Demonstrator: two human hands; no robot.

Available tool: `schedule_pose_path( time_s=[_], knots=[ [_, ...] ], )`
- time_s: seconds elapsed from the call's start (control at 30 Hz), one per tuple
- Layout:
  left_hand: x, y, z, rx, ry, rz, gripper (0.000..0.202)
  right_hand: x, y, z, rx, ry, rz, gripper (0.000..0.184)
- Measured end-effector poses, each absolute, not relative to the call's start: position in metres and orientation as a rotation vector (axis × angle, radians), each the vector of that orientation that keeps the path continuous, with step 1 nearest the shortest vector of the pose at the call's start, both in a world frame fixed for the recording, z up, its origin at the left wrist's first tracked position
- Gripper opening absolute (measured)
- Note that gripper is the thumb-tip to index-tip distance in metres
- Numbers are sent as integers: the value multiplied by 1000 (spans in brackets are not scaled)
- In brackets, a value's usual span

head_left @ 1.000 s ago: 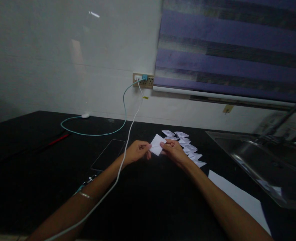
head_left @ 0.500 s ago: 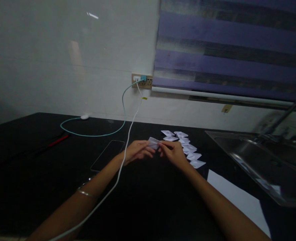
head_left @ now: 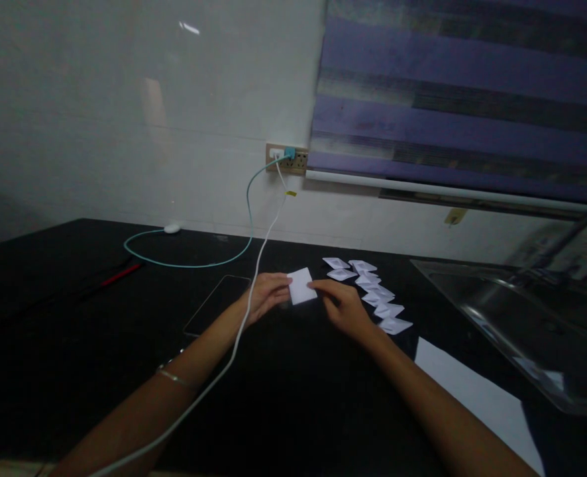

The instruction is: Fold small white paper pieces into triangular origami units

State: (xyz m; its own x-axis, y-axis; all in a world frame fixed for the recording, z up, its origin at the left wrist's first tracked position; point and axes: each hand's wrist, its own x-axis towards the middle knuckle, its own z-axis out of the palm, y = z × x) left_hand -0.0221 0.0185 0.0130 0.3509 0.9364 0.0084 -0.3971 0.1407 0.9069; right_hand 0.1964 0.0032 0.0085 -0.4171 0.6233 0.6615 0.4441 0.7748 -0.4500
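Observation:
A small folded white paper square (head_left: 302,286) is held up over the black countertop, its flat face toward me. My left hand (head_left: 268,293) pinches its left edge between thumb and fingers. At the right edge, my right hand (head_left: 342,305) has thumb and index finger closed on the paper. Just beyond my right hand lie several folded paper boats (head_left: 377,295) in two uneven rows. To the left of my left hand, a dark phone (head_left: 218,306) rests flat.
White paper sheets (head_left: 472,391) lie under my right forearm's side, near the metal sink (head_left: 536,318). A white cable (head_left: 234,344) crosses over my left forearm from the wall socket (head_left: 287,159). A teal cable (head_left: 189,266) loops at the back left, near a red stick-like item (head_left: 121,274).
The folded paper has turned from an edge-on, partly opened shape to a flat square facing me. My fingers have shifted to its side edges. The view has moved slightly.

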Motion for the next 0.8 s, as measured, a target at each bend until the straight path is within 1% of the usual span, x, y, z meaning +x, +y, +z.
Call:
schedule_pose_path(
  time_s=[0.17, 0.3, 0.53, 0.8],
  knots=[
    [-18, 17, 12, 1158, 728, 1027, 32, 190, 8, 3, -1020, -1813, 495, 36],
    [-11, 17, 8, 1207, 737, 960, 39, 189, 12, -3, -1103, -1829, 542, 25],
    [-14, 22, 0, 1222, 727, 948, 39, 187, 7, -2, -1025, -1791, 490, 23],
    [-11, 17, 6, 1227, 747, 931, 38, 184, 4, 3, -977, -1757, 334, 15]
  ],
)
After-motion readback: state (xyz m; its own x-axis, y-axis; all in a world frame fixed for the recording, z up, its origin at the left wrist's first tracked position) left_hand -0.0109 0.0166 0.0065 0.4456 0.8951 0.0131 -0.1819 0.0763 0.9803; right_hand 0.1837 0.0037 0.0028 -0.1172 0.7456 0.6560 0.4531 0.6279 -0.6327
